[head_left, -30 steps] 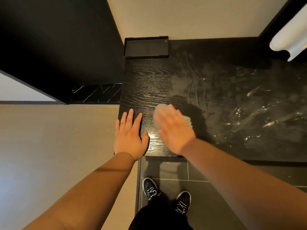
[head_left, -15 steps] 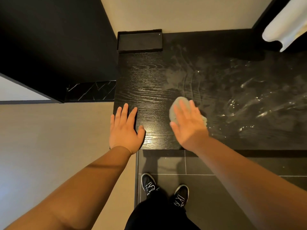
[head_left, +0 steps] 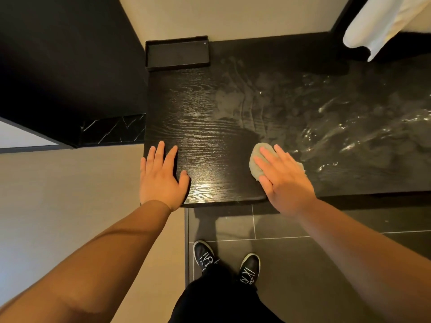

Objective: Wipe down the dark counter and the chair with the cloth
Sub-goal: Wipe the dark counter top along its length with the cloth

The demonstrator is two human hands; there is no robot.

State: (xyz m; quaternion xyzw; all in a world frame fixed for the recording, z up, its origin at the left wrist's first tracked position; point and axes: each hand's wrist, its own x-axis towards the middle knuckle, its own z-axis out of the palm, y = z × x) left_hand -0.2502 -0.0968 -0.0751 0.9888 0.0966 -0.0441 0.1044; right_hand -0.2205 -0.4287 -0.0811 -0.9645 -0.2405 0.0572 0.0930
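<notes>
Black tray [head_left: 177, 53] sits on counter [head_left: 198, 136] — white fabric [head_left: 382, 22] hangs beyond.

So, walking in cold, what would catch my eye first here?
Probably the right hand pressing a grey cloth flat on the dark wood-grain counter, near its front edge. Right of it, wet smears shine across the counter, while the left hand rests flat at the front left corner.

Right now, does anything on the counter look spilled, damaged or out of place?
Only the wet smears across the right half of the counter; they look like wiping marks from the cloth under the right hand, not a spill. The tray sits square. No damage shows.
</notes>
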